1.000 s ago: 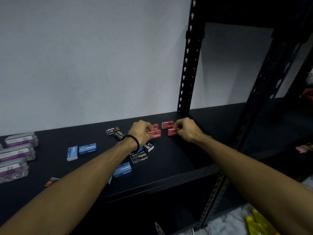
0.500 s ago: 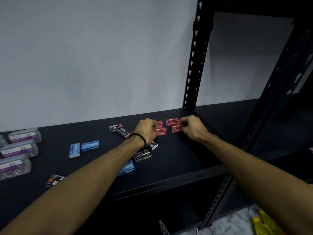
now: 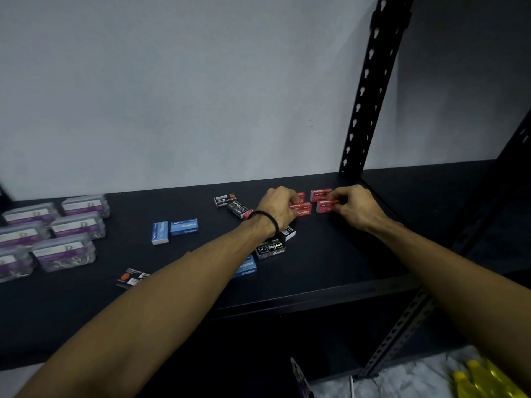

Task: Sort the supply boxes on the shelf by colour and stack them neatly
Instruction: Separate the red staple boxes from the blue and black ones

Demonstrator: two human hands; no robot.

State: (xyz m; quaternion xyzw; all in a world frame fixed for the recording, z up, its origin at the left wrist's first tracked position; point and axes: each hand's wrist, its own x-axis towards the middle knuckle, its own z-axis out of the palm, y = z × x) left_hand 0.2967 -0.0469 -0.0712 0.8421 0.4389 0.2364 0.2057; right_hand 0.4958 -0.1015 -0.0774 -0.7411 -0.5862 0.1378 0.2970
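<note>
Head view, looking down on a black metal shelf board [image 3: 330,262] against a pale grey wall [image 3: 186,96]. Both bare forearms reach in from below.

Left hand [image 3: 280,206], black band [image 3: 265,218] on its wrist: fingers curled over a red cardboard staple box [image 3: 303,210] lying flat on the board, fingertips on its left end. Another red box [image 3: 300,196] sits just behind it, mostly hidden by the knuckles.

Right hand [image 3: 355,206]: thumb and fingers pinch the right end of a second red staple box [image 3: 324,206], also flat on the board. A further red box [image 3: 319,194] lies directly behind it, touching or nearly so; cannot tell which. The four red boxes form a loose two-by-two cluster near the right rear of the shelf, close to the black perforated upright post [image 3: 370,90].

Other boxes, unsorted:
- two black staple boxes [image 3: 231,204] left of the left hand, one angled; a small red end shows beside them near the wrist
- black "Staples" box [image 3: 270,249] under the left forearm, a white-ended one just behind it
- blue staple box [image 3: 246,267] partly covered by the forearm
- pair of blue boxes [image 3: 175,229] side by side, further left
- one black box with orange mark [image 3: 130,278] near the front edge

Far left: clear plastic cases with purple labels [image 3: 66,251], grouped in rows.
</note>
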